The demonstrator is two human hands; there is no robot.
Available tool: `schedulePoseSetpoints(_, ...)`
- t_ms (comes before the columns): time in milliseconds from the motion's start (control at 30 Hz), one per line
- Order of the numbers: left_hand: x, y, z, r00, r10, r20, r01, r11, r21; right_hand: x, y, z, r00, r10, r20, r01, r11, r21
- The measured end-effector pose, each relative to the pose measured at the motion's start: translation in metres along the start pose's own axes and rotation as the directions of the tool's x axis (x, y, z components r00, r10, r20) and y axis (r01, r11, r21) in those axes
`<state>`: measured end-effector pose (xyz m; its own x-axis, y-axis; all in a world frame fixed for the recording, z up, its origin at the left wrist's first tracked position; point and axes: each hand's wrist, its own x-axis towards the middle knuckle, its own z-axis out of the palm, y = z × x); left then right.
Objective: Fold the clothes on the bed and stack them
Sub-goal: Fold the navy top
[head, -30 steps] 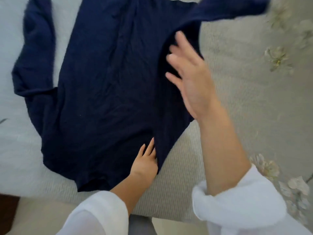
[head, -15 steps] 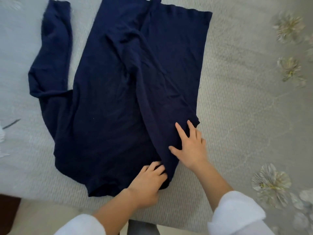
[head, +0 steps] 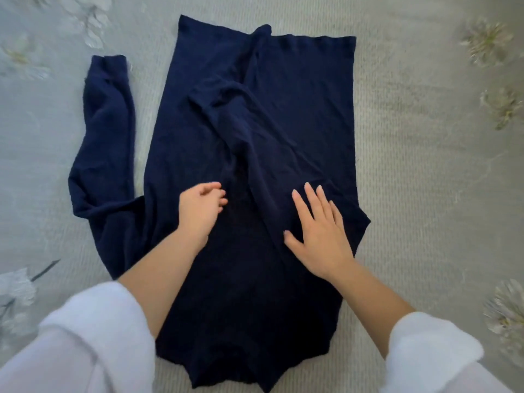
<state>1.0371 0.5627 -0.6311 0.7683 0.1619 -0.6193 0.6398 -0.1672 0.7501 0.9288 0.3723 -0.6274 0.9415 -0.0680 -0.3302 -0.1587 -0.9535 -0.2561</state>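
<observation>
A navy long-sleeved top lies spread on the bed, its right side and sleeve folded in over the middle. The other sleeve lies out to the left, bent back on itself. My right hand lies flat on the folded-in part, fingers straight and spread. My left hand is over the cloth left of the centre fold with its fingers loosely curled; it is blurred and I see no cloth pinched in it.
The bed cover is pale grey with a woven texture and printed flowers near its edges. No other clothes are in view.
Both hands have moved up the top from near its lower corner to its middle. My left hand has let go of the edge it held. The view has shifted closer over the top.
</observation>
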Motion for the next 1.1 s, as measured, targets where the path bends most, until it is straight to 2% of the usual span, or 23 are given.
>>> schedulePoseSetpoints(67, 0.046, 0.028, -0.004, 0.997, 0.046, -0.055, -0.048, 0.998, -0.036, 0.029, -0.006, 0.005, 0.997, 0.044, -0.062, -0.043, 0.999, 0.013)
schedulePoseSetpoints(133, 0.087, 0.051, -0.004, 0.991, 0.094, -0.095, -0.098, 0.994, -0.041, 0.046, -0.005, 0.019, 0.995, 0.079, -0.057, -0.081, 0.997, -0.021)
schedulePoseSetpoints(267, 0.141, 0.084, 0.009, 0.975, 0.196, -0.102, -0.204, 0.976, -0.072, 0.048, -0.001, 0.044, 0.982, 0.105, -0.159, -0.117, 0.991, -0.069)
schedulePoseSetpoints(333, 0.151, 0.093, 0.017, 0.955, 0.292, -0.050, -0.288, 0.955, 0.075, 0.050, 0.000, 0.046, 0.978, 0.097, -0.186, -0.113, 0.990, -0.081)
schedulePoseSetpoints(400, 0.155, 0.101, 0.022, 0.914, 0.406, 0.014, -0.398, 0.890, 0.221, 0.050, 0.000, 0.046, 0.976, 0.094, -0.194, -0.112, 0.991, -0.080)
schedulePoseSetpoints(467, 0.159, 0.110, 0.017, 0.823, 0.565, 0.053, -0.551, 0.772, 0.317, 0.050, -0.001, 0.045, 0.976, 0.100, -0.191, -0.116, 0.990, -0.078)
schedulePoseSetpoints(533, 0.165, 0.115, 0.011, 0.761, 0.642, 0.096, -0.623, 0.680, 0.387, 0.050, -0.002, 0.044, 0.977, 0.100, -0.187, -0.118, 0.989, -0.087)
schedulePoseSetpoints(667, 0.174, 0.083, 0.006, 0.762, 0.624, 0.175, -0.592, 0.560, 0.579, 0.050, -0.001, 0.045, 0.977, 0.096, -0.188, -0.114, 0.989, -0.090)
schedulePoseSetpoints(733, 0.172, 0.073, 0.005, 0.736, 0.644, 0.209, -0.617, 0.510, 0.600, 0.050, -0.001, 0.045, 0.976, 0.094, -0.196, -0.113, 0.989, -0.093)
schedulePoseSetpoints(800, 0.173, 0.077, 0.002, 0.761, 0.606, 0.233, -0.614, 0.557, 0.560, 0.050, -0.001, 0.044, 0.976, 0.092, -0.197, -0.113, 0.989, -0.099)
schedulePoseSetpoints(900, 0.171, 0.088, -0.015, 0.809, 0.528, 0.260, -0.588, 0.705, 0.397, 0.049, -0.002, 0.044, 0.977, 0.097, -0.190, -0.122, 0.985, -0.121)
schedulePoseSetpoints(933, 0.169, 0.088, -0.029, 0.797, 0.558, 0.231, -0.600, 0.692, 0.402, 0.048, -0.002, 0.044, 0.977, 0.101, -0.190, -0.128, 0.983, -0.132)
schedulePoseSetpoints(1033, 0.159, 0.076, -0.093, 0.704, 0.708, 0.065, -0.590, 0.530, 0.609, 0.048, -0.004, 0.043, 0.979, 0.116, -0.171, -0.141, 0.980, -0.141)
schedulePoseSetpoints(1067, 0.159, 0.068, -0.118, 0.707, 0.707, -0.012, -0.531, 0.541, 0.652, 0.048, -0.005, 0.042, 0.980, 0.121, -0.160, -0.144, 0.980, -0.135)
schedulePoseSetpoints(1100, 0.160, 0.059, -0.142, 0.739, 0.663, -0.118, -0.439, 0.608, 0.662, 0.048, -0.007, 0.041, 0.980, 0.130, -0.152, -0.150, 0.980, -0.129)
